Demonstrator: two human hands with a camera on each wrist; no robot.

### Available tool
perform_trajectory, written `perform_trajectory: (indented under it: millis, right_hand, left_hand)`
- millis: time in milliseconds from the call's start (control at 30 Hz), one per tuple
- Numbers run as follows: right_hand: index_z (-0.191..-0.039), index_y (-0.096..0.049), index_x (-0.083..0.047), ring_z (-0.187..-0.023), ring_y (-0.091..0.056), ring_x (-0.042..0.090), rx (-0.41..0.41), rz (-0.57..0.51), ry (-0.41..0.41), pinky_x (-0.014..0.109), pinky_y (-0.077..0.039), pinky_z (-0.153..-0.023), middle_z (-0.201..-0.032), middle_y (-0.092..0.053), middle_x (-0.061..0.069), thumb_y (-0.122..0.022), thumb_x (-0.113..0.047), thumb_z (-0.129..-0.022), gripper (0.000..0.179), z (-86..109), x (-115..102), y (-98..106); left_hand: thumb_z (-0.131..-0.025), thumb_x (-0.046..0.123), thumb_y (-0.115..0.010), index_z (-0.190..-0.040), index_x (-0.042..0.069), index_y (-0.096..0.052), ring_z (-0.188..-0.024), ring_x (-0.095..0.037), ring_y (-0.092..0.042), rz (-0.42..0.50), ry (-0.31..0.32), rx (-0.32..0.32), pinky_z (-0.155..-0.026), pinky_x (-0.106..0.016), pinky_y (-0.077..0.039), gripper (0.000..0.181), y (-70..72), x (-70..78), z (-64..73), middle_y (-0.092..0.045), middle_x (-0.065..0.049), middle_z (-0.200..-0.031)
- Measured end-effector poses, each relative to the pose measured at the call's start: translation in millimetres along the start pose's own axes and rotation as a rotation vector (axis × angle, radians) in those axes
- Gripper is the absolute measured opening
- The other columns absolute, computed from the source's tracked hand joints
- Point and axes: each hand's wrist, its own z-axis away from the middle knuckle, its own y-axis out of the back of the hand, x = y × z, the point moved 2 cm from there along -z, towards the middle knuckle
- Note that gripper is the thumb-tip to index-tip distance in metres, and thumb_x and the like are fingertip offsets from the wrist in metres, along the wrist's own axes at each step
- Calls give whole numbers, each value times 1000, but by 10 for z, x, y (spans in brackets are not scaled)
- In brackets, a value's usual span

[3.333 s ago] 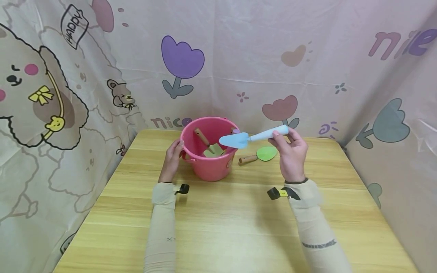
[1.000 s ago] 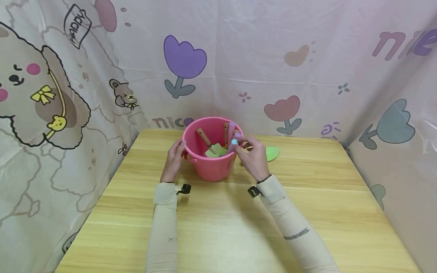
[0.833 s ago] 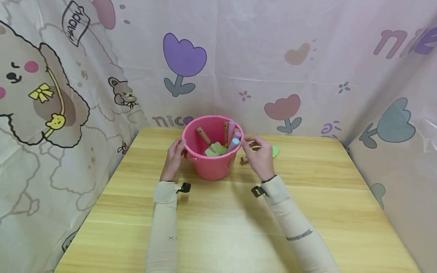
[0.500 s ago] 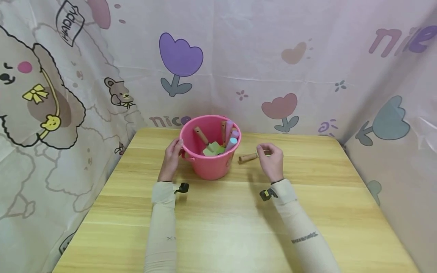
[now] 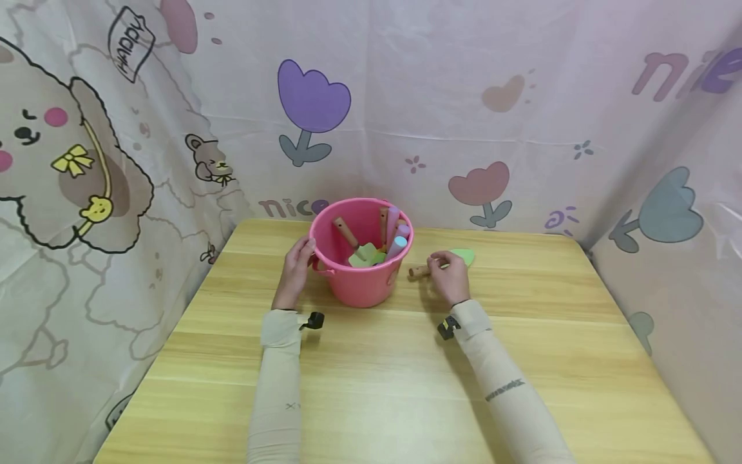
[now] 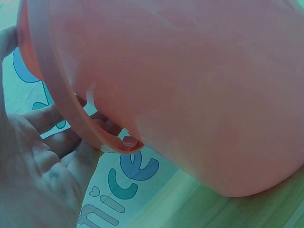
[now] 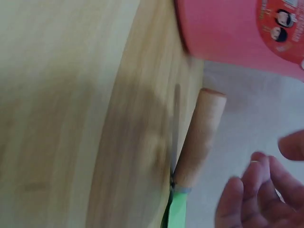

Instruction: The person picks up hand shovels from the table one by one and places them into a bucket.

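A pink bucket [image 5: 362,287] stands upright on the table. My left hand [image 5: 291,277] grips its left rim, thumb over the edge; in the left wrist view its fingers reach behind the rim near the handle lug [image 6: 126,145]. To the bucket's right lies a green leaf-shaped hand trowel [image 5: 466,256] with a wooden handle. My right hand [image 5: 453,278] hovers over this trowel. In the right wrist view the wooden handle [image 7: 199,137] lies apart from the thumb and loosely bent fingers, which hold nothing. Inside the bucket a blue-tipped handle [image 5: 399,245] leans against the right wall.
Other tools share the bucket: a wooden-handled one [image 5: 346,232] at its left, a pale green blade [image 5: 365,255] at its bottom and purple handles [image 5: 393,219] at the right. Behind the wooden table [image 5: 371,386] hangs a printed curtain [image 5: 406,77].
The light blue trowel has gone from my right hand into the bucket. That hand has let go, moved right from the rim and lowered over the green trowel. My left hand keeps its grip.
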Motion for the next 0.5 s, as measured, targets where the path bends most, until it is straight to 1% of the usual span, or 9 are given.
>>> perform_trajectory:
  millis: [67, 133, 267, 333, 400, 433, 500]
  right_hand:
    - [-116, -73, 1, -79, -64, 21, -64, 54, -7, 22, -49, -66, -96, -73, 19, -64, -18, -99, 27, -10, -13, -51]
    - [-119, -72, 2, -78, -65, 22, -136, 109, -3, 26, -52, -65, -96, -74, 20, -64, -21, -99, 31, -19, -29, -95]
    - [-127, -68, 2, -92, -71, 26, -261, 177, -18, 35, -58, -77, -111, -76, 20, -61, -25, -102, 37, -30, -52, -161]
    - [-133, -64, 2, -95, -73, 27, -324, 185, -47, 37, -59, -84, -119, -75, 19, -58, -26, -104, 41, -31, -49, -186]
    - [-139, -59, 3, -94, -75, 26, -381, 182, -72, 37, -59, -87, -122, -75, 19, -57, -27, -106, 46, -26, -48, -208]
    - [-142, -55, 5, -91, -76, 26, -411, 175, -76, 38, -60, -86, -123, -74, 20, -56, -27, -106, 48, -24, -49, -218]
    - [-146, -51, 6, -83, -76, 25, -456, 177, -71, 37, -59, -86, -117, -76, 21, -56, -27, -106, 52, -21, -54, -240]
  left_hand:
    - [-109, 42, -45, -148, 6, -51, -139, -33, -53, 0, 1, -3, -124, -46, -39, 54, -4, -10, -5, -55, -21, -144]
    - [-108, 44, -45, -148, 7, -51, -139, -33, -53, -10, 7, -1, -124, -46, -39, 55, -5, -20, -6, -55, -19, -145]
    - [-108, 46, -46, -149, 9, -51, -139, -33, -53, -12, 7, 6, -125, -46, -39, 56, -7, -26, -13, -54, -17, -146]
    - [-108, 47, -46, -150, 10, -50, -139, -33, -53, -9, 12, 7, -124, -46, -39, 56, -7, -25, -15, -54, -16, -147]
    - [-107, 48, -46, -150, 11, -50, -140, -32, -53, -10, 14, 7, -125, -46, -39, 57, -4, -20, -12, -54, -15, -147]
    - [-107, 49, -46, -151, 11, -49, -140, -32, -53, -15, 16, 6, -125, -47, -39, 58, 1, -17, -10, -54, -15, -148]
    - [-107, 50, -46, -151, 11, -50, -139, -32, -53, -24, 20, 8, -124, -47, -39, 59, 16, -15, -8, -55, -15, -147]
